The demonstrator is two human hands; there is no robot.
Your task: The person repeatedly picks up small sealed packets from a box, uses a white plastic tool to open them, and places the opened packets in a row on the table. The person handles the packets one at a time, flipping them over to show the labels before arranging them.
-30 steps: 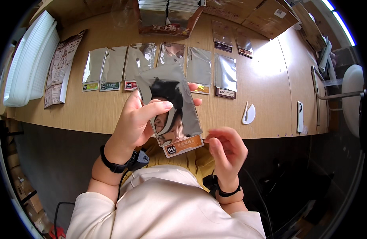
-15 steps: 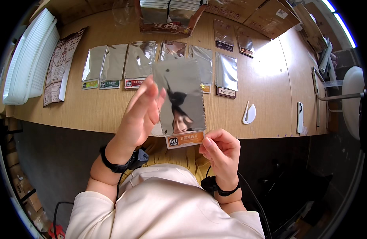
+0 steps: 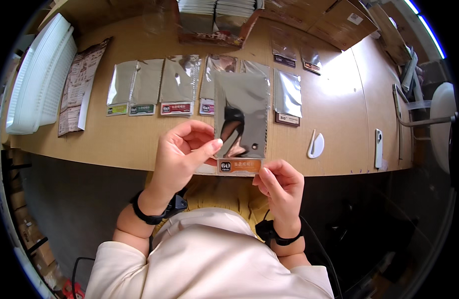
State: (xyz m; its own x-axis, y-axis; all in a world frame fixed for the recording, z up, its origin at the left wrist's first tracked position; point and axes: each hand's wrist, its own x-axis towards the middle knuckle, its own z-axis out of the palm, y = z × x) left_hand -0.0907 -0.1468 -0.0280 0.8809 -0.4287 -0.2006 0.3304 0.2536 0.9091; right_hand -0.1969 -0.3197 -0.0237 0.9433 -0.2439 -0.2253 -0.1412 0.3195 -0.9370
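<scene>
Upright in front of me is a flat, shiny silver packet (image 3: 244,107) with an orange label strip along its lower edge. My right hand (image 3: 283,189) pinches its lower right corner between thumb and fingers. At the lower left edge, the thumb of my left hand (image 3: 177,157) lies against the packet with fingers curled behind, partly hidden. Behind it on the table lie similar silver packets, with a yellow-green label (image 3: 121,89), a dark green label (image 3: 146,87), a red label (image 3: 178,82) and a purple label (image 3: 209,89). The held packet partly covers another silver packet (image 3: 257,70).
White plastic baskets (image 3: 40,74) stand at the left beside a printed brown sheet (image 3: 82,87). An open box of packets (image 3: 214,37) sits at the back. Toward the right are a brown-labelled packet (image 3: 287,94), a white cutter (image 3: 316,145), a phone (image 3: 378,148) and cardboard boxes (image 3: 334,22).
My left hand has come down from beside the packet's upper left to its lower left edge, thumb now against it. The packet has shifted slightly right and stands straighter.
</scene>
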